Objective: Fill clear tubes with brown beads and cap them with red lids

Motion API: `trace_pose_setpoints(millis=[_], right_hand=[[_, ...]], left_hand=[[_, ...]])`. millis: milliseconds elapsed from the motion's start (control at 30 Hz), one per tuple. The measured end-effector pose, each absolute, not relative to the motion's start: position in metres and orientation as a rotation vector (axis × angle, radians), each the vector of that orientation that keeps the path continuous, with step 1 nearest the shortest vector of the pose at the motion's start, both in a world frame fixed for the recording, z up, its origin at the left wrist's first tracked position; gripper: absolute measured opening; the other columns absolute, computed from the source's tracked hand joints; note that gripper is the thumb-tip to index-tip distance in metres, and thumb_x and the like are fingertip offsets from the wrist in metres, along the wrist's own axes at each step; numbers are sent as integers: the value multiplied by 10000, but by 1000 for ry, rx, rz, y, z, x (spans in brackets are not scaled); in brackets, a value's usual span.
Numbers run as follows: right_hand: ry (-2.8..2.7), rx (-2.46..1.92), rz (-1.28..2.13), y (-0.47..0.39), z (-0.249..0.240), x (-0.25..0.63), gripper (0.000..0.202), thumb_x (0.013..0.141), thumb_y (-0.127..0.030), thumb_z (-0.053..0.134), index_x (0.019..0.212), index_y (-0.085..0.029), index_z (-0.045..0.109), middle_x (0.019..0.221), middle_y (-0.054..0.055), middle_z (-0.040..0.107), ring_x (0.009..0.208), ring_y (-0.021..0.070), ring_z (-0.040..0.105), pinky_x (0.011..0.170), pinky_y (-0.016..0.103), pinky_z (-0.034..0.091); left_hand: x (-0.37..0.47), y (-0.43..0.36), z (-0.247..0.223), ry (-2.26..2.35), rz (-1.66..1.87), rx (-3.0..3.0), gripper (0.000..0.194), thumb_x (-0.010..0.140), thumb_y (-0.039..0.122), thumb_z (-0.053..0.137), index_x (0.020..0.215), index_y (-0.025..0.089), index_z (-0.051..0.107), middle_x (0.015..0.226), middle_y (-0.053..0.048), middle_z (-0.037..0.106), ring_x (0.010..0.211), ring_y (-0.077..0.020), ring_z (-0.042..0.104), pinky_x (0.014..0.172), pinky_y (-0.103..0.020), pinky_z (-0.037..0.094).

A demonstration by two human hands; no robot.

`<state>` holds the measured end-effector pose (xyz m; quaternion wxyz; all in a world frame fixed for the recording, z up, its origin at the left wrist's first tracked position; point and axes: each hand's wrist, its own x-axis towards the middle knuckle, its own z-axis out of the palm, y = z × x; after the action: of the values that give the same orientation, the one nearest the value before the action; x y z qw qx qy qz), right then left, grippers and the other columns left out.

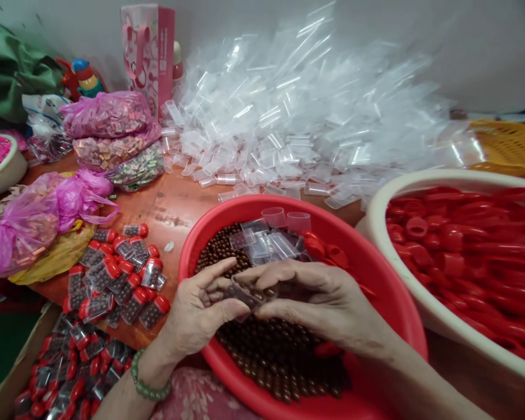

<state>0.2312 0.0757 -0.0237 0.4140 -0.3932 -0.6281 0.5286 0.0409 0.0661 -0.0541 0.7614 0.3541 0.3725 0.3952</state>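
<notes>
the bare right hand (pixel 328 297) and left hand (pixel 195 306) (the latter wearing a green beaded bracelet (pixel 147 379)) pinch a small clear plastic container (pixel 247 294). it is above round brown beads (pixel 271 356) in a round red plastic basin (pixel 406 318).

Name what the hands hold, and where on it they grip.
The left hand and right hand hold a small, clear, oval plastic container by its sides, near the open rim.

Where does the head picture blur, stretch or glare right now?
Head view: the heaped clear plastic sleeves smear toward the top, with white glints; head view: glossy red plastic caps look stretched near the right edge; head view: the small clear plastic sleeve between the left hand and right hand looks slightly soft.
</notes>
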Motion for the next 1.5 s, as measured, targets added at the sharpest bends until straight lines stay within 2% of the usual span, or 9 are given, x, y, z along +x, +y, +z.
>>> trace_pose_setpoints(millis=[133, 333, 500, 633, 800, 967, 1100, 1333, 1500], right_hand=[[-1568, -1032, 1359, 72, -20, 235, 111, 764, -260, 751, 714, -195, 676, 869, 42, 758, 763, 156, 711, 700, 240, 575], [-1779, -1241, 1110, 62, -16, 256, 207, 767, -327, 736, 956, -244, 720, 1031, 56, 733, 843, 189, 702, 730, 286, 578], [-1642, -1451, 986, 48, -16, 282, 246, 771, -458, 703, 911, -256, 719, 863, 41, 742, 738, 207, 694, 681, 323, 584], [-1659, -1635, 794, 42, -22, 302, 280, 790, -499, 658, 895, -244, 706, 838, 45, 741, 753, 222, 690, 741, 357, 568], [-2119, -1721, 751, 42, -42, 304, 222, 903, -344, 516, 975, -208, 677, 923, 61, 715, 848, 217, 665, 776, 348, 513], [-2582, -1797, 349, 48, -62, 288, 177, 841, -109, 520, 885, -189, 672, 817, 72, 631, 767, 210, 580, 691, 324, 402], [-2747, -1775, 174, 56, -69, 275, 199, 814, -55, 495, 802, -180, 649, 800, 84, 600, 729, 214, 533, 690, 337, 333], [-2632, -1671, 355, 62, -65, 277, 207, 830, -81, 462, 738, -169, 625, 796, 100, 598, 690, 211, 537, 620, 327, 376], [-1971, -1621, 729, 53, -49, 283, 185, 921, -323, 488, 913, -183, 608, 881, 69, 650, 764, 177, 619, 663, 281, 499]], left_hand=[[40, 70, -54, 802, 900, 761, 541, 677, 238, 828, 1181, 183, 638, 927, -24, 735, 803, -107, 681, 743, -190, 530], [36, 63, -39, 677, 837, 872, 246, 776, 271, 750, 959, 142, 649, 842, -47, 724, 785, -128, 691, 711, -198, 516], [37, 55, -31, 577, 799, 943, 182, 863, 254, 656, 1002, 164, 581, 967, -60, 692, 903, -158, 698, 846, -273, 523], [37, 57, -33, 544, 838, 989, 147, 885, 236, 626, 1006, 178, 566, 995, -41, 675, 937, -153, 686, 880, -291, 526], [37, 56, -34, 582, 834, 1016, 190, 879, 233, 632, 1055, 179, 587, 912, -35, 694, 885, -143, 681, 835, -271, 534], [40, 60, -41, 676, 781, 1037, 228, 820, 208, 690, 1041, 173, 648, 887, -41, 714, 849, -146, 682, 807, -254, 528], [42, 66, -46, 748, 767, 1062, 154, 797, 195, 697, 942, 156, 663, 864, -39, 707, 821, -136, 667, 794, -241, 515], [44, 71, -43, 763, 746, 1086, 119, 813, 193, 658, 920, 147, 633, 858, -32, 688, 817, -123, 638, 801, -241, 493], [52, 64, -43, 828, 697, 984, 128, 815, 217, 640, 905, 142, 589, 925, -68, 698, 868, -154, 654, 861, -305, 496]])
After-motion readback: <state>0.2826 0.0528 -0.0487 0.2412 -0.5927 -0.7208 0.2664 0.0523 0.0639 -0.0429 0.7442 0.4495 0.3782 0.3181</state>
